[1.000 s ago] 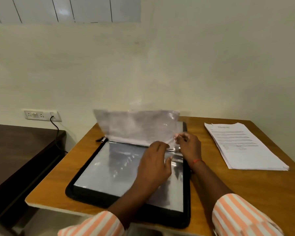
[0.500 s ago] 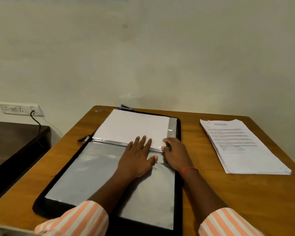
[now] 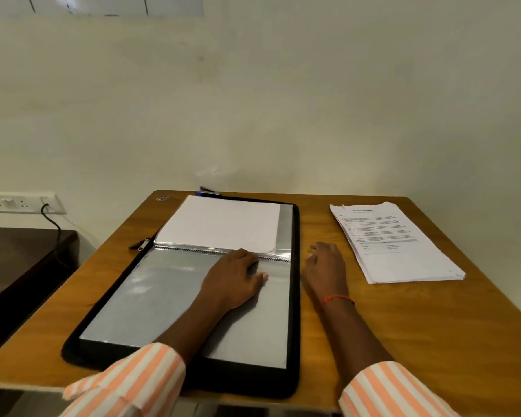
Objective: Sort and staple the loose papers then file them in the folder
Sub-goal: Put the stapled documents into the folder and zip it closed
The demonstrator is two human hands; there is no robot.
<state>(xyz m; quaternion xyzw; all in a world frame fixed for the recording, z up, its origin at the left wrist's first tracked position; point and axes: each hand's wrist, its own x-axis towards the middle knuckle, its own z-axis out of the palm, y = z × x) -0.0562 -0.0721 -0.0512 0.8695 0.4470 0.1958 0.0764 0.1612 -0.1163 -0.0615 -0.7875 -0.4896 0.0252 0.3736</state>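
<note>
At the far 9 o'clock side, a white socket plate (image 3: 21, 203) sits on the wall with a black cable plugged in, above a dark side table (image 3: 18, 266). On the wooden table (image 3: 433, 326) a black zip folder (image 3: 296, 296) lies open and flat. Its long axis runs from 6 to 12 o'clock, away from the person, and its zipper pull (image 3: 143, 244) sticks out at 9 o'clock. The ring binding (image 3: 193, 250) crosses it from 9 to 3 o'clock. A blank white sheet (image 3: 220, 224) lies in the far half, and a clear plastic sleeve (image 3: 151, 302) covers the near half. A stapler (image 3: 209, 192) shows just beyond the folder's 12 o'clock edge, partly hidden.

The left hand (image 3: 235, 278) rests palm down on the sleeve. Its fingers reach the binding and its thumb points toward 3 o'clock, gripping nothing. The right hand (image 3: 325, 266) lies on the table just beside the folder's 3 o'clock edge, fingers loosely curled and holding nothing. At 2 o'clock from it, a stack of printed papers (image 3: 394, 242) lies flat. Its long axis runs from 11 to 5 o'clock, with the heading at the far end.
</note>
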